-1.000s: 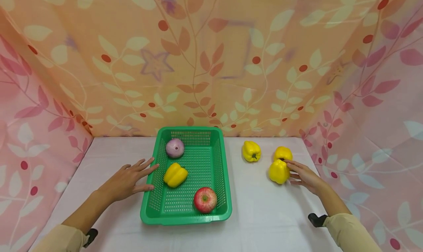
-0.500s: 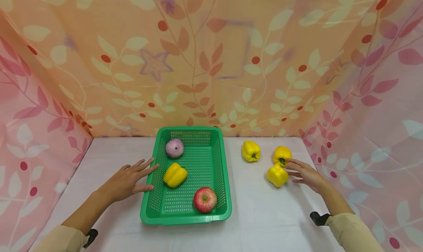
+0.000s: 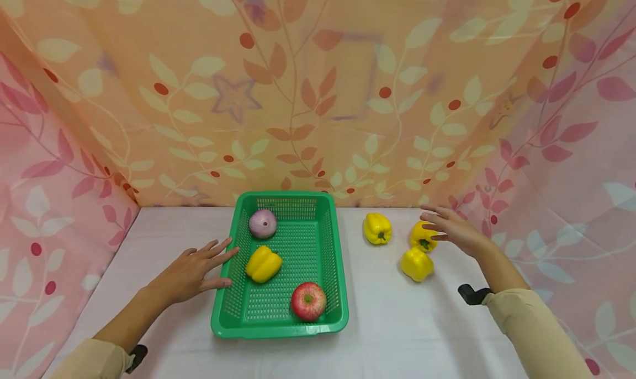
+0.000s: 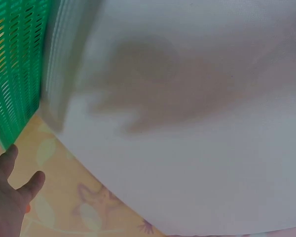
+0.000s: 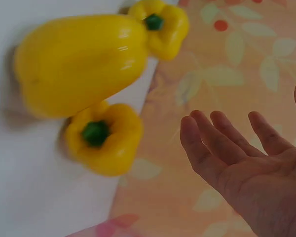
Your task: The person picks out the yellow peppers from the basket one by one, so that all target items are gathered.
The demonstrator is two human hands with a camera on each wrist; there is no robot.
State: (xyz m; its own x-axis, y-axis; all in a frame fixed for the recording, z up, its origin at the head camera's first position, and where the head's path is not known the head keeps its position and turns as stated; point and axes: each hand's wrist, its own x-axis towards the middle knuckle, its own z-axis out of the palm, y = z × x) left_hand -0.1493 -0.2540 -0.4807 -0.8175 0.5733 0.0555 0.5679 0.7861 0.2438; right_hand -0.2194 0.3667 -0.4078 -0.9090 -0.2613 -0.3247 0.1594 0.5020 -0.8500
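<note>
A green basket [image 3: 279, 330] holds a purple onion [image 3: 263, 224], a yellow bell pepper [image 3: 264, 264] and a red apple [image 3: 308, 302]. My left hand [image 3: 194, 271] is at the basket's left rim with its fingers spread, holding nothing; whether it touches the rim I cannot tell. To the right of the basket lie three more yellow bell peppers: one at the back [image 3: 377, 228], a front one [image 3: 417, 264] and a right one [image 3: 421, 238]. Over the right pepper, partly hiding it in the head view, hovers my right hand [image 3: 459, 233], fingers extended and nothing in them.
A white cloth [image 3: 377, 324] covers the table. Patterned curtains [image 3: 318, 92] stand close behind it and at both sides. The front and right peppers lie against or very near each other.
My right hand has let go of the front bell pepper and risen up and back from it. That pepper has tipped and settled slightly nearer. The left hand has stayed still.
</note>
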